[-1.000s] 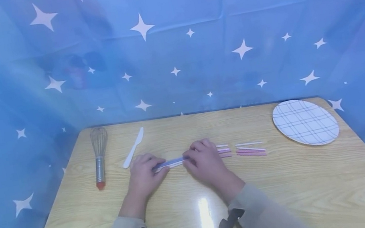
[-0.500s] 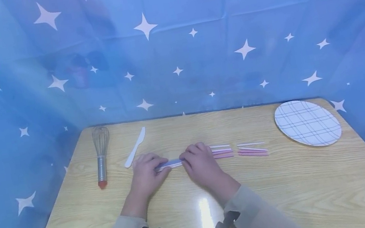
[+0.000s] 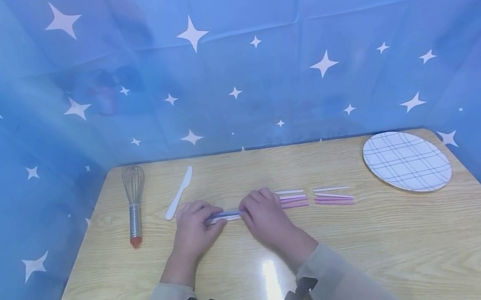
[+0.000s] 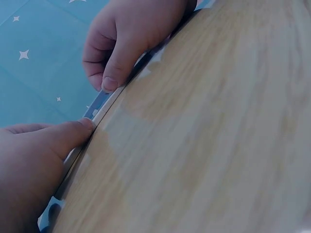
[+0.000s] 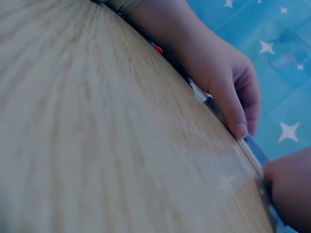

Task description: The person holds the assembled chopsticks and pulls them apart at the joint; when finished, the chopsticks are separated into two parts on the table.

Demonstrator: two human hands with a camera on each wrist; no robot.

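Both hands work on a row of thin straw-like sticks in the middle of the table. My left hand pinches the row's left part with thumb and fingers. A short way along, my right hand grips the same row, its fingers curled down behind it. In the gap between the hands a blue stick and a white one show. Pink sticks and white ones stick out past the right hand. The left wrist view shows the right thumb pressing on the blue and white strip. The palms hide the rest.
A second group of short pink and white sticks lies just right of the row. Farther right is a checked white plate. To the left are a white plastic knife and a whisk. A starry blue cloth hangs behind.
The right hand has slid slightly left along the sticks, baring more of their right ends. My left hand keeps its place. Over the last half second almost nothing has moved.
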